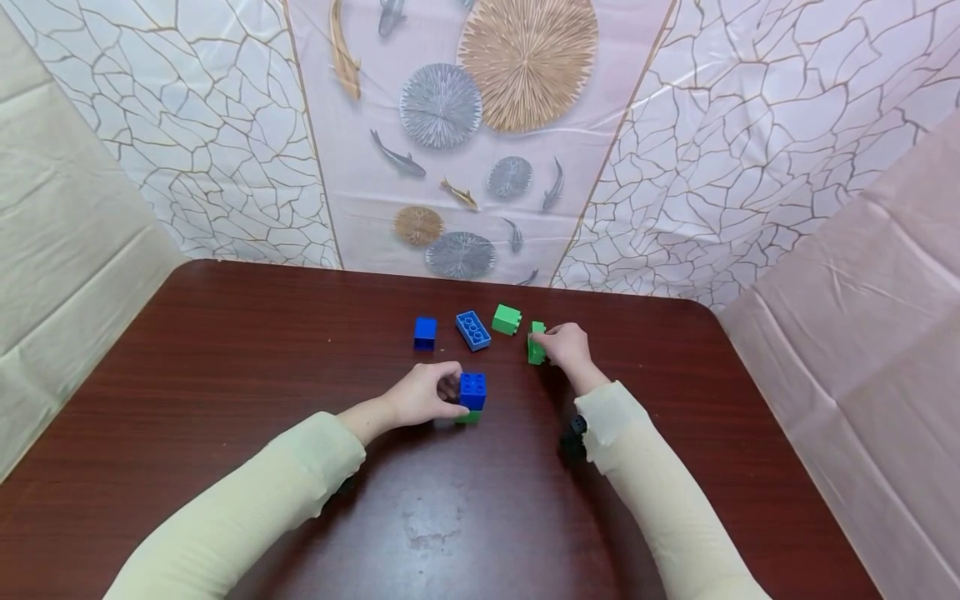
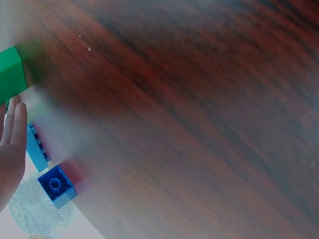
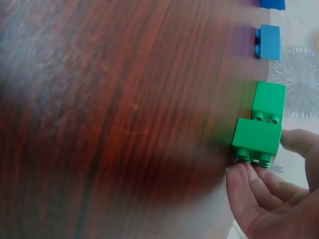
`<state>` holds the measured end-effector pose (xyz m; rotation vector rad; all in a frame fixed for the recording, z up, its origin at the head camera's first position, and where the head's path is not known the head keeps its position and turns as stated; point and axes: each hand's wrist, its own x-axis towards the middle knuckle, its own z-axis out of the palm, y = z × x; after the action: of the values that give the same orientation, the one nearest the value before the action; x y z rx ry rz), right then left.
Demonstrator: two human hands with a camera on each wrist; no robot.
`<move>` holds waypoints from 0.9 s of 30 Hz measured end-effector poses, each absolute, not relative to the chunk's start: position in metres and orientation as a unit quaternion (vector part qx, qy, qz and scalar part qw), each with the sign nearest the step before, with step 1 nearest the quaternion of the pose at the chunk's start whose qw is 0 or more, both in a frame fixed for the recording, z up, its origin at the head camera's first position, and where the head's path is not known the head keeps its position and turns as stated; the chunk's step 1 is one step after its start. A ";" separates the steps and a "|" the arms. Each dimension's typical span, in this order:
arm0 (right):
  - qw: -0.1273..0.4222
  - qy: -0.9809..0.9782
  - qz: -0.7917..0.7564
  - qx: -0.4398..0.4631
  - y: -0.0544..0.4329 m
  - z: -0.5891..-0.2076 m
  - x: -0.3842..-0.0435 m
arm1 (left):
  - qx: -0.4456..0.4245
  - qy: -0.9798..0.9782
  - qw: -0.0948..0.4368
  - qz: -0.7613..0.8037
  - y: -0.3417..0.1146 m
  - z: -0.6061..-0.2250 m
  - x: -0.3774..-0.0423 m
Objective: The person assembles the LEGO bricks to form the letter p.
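Note:
My left hand point(image 1: 423, 396) grips a small stack from its left side, a square blue toy brick point(image 1: 472, 390) on top of a green toy brick point(image 1: 468, 417). The blue brick's studs face up. In the left wrist view only part of the hand point(image 2: 12, 154) and the green brick point(image 2: 11, 74) show at the edge. Farther right on the table, my right hand point(image 1: 568, 350) pinches another green brick point(image 3: 256, 135) between thumb and fingers. That brick lies on its side, studs toward the fingers. Just behind it, a second loose green brick point(image 1: 506, 319) also lies on its side.
A longer blue brick point(image 1: 473, 331) and a square blue brick point(image 1: 425, 333), its hollow underside showing in the left wrist view, lie beyond the stack. The dark wooden table point(image 1: 247, 358) ends at patterned wall cloth point(image 1: 461, 167) behind and plain cloth at the sides.

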<state>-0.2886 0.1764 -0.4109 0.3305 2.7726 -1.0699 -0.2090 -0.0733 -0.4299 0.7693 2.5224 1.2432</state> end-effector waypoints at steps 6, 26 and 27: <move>0.067 0.899 -0.411 0.133 0.183 -0.414 -0.290 | 0.264 0.858 0.114 0.426 -0.073 -0.430 -0.208; 0.121 0.814 -0.558 0.103 0.197 -0.399 -0.283 | 0.257 0.863 0.120 0.418 -0.073 -0.429 -0.207; 0.119 0.816 -0.557 0.098 0.197 -0.397 -0.282 | 0.258 0.862 0.121 0.419 -0.073 -0.428 -0.207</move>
<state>-0.2821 0.1966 -0.3974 0.2855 2.3859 -1.6299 -0.2066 -0.0726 -0.4281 0.7528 2.5180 1.2229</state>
